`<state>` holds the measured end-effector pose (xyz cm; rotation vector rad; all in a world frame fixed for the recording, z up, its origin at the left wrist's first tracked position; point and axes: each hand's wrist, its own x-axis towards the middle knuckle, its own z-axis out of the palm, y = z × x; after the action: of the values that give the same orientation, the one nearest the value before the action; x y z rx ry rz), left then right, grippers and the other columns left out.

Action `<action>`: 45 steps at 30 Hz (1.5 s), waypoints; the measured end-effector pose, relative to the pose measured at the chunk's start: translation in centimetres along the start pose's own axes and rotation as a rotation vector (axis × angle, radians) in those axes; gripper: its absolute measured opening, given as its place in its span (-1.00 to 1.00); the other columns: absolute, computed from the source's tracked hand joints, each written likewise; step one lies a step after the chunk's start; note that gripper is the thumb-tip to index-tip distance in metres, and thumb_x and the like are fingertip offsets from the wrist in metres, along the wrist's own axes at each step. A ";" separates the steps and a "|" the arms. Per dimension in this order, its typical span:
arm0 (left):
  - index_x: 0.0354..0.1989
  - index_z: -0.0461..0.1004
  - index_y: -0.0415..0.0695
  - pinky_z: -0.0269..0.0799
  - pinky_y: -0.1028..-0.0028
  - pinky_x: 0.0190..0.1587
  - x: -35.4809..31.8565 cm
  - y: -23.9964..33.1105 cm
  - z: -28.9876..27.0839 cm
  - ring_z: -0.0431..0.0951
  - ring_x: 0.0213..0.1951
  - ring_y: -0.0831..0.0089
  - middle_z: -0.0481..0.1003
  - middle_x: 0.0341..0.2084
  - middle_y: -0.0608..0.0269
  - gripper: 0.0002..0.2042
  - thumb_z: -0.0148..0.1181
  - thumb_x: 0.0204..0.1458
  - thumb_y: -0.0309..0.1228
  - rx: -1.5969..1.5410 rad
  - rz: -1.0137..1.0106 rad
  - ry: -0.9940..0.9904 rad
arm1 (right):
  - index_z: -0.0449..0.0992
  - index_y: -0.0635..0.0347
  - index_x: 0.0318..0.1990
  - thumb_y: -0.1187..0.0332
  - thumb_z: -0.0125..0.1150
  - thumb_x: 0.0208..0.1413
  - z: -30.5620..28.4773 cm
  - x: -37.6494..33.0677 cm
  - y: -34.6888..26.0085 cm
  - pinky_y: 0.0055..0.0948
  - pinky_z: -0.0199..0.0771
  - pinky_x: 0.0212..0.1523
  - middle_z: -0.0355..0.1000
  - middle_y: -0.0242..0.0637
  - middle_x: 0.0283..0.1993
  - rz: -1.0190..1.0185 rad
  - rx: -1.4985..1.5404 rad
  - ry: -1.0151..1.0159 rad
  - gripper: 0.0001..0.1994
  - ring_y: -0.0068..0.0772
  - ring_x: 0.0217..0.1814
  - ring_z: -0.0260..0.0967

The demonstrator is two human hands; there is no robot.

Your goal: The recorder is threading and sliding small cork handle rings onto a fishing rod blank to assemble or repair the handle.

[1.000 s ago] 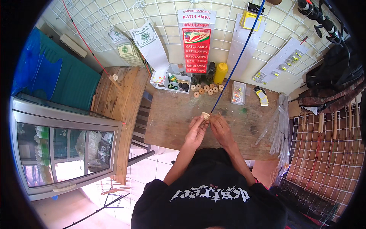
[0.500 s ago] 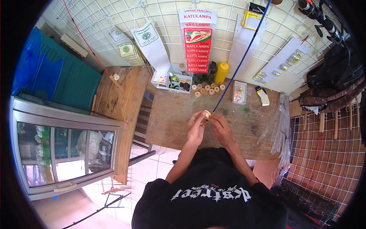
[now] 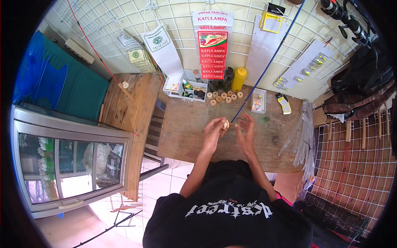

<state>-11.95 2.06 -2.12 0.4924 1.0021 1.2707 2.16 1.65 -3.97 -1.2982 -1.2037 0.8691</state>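
While the person bends over the wooden table (image 3: 186, 136), both hands meet above its middle, a little toward the far edge. The left hand (image 3: 214, 131) has its grip closed round a small pale round spool (image 3: 226, 123), pinched between thumb and fingertips, with the spool's flat end turned toward the other hand. The right hand (image 3: 245, 133) is just beside it, fingers spread and curled, the thumb and forefinger drawn close as if nipping something too fine to make out; whether that grip holds anything cannot be told. A thin blue rod (image 3: 271, 62) slants down from the upper right and ends near the spool.

Along the table's far edge lies a cluster of similar pale spools (image 3: 223, 96), with a white tray of small items (image 3: 188, 87) toward the far left corner and a yellow bottle (image 3: 239, 79) beside dark bottles (image 3: 227, 77). A small clear box (image 3: 258, 100) sits right of the cluster, and a yellow-and-black packet (image 3: 283, 102) lies further right. Clear plastic bags (image 3: 304, 132) are heaped along the right edge. A glass-fronted cabinet (image 3: 66, 165) stands well off to the left of the table.
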 end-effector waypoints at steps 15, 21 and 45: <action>-0.02 0.44 -0.22 0.47 0.59 -0.17 -0.1 -1.8 -1.8 0.52 -0.18 0.56 0.50 -0.21 0.27 -0.62 0.34 -0.06 -0.59 0.214 0.173 -0.077 | 0.43 0.27 -0.05 0.56 0.04 0.17 1.1 1.4 -0.3 -0.34 0.50 -0.17 0.53 -0.06 -0.19 0.015 -0.026 -0.248 -0.80 -0.23 -0.12 0.53; 0.00 0.48 -0.18 0.52 0.55 -0.17 0.5 -3.8 -2.7 0.56 -0.24 0.49 0.44 -0.19 0.22 -0.60 0.31 -0.09 -0.63 0.410 0.294 -0.017 | 0.46 0.27 -0.10 0.56 0.10 0.12 1.1 2.0 0.2 -0.33 0.56 -0.24 0.54 -0.08 -0.23 0.021 -0.126 -0.263 -0.82 -0.20 -0.14 0.54; -0.10 0.55 -0.16 0.49 0.37 -0.36 -0.3 -4.2 -1.8 0.56 -0.41 0.28 0.43 -0.41 0.10 -0.65 0.33 -0.16 -0.56 1.004 0.409 0.160 | 0.44 0.28 0.05 0.54 0.14 0.11 1.7 0.4 0.3 -0.31 0.56 -0.09 0.51 0.01 -0.10 0.108 -0.096 -0.294 -0.68 -0.16 -0.02 0.50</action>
<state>-11.10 0.31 -6.24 1.4355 1.7224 1.0885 0.71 2.50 -4.44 -1.3551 -1.4288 1.1216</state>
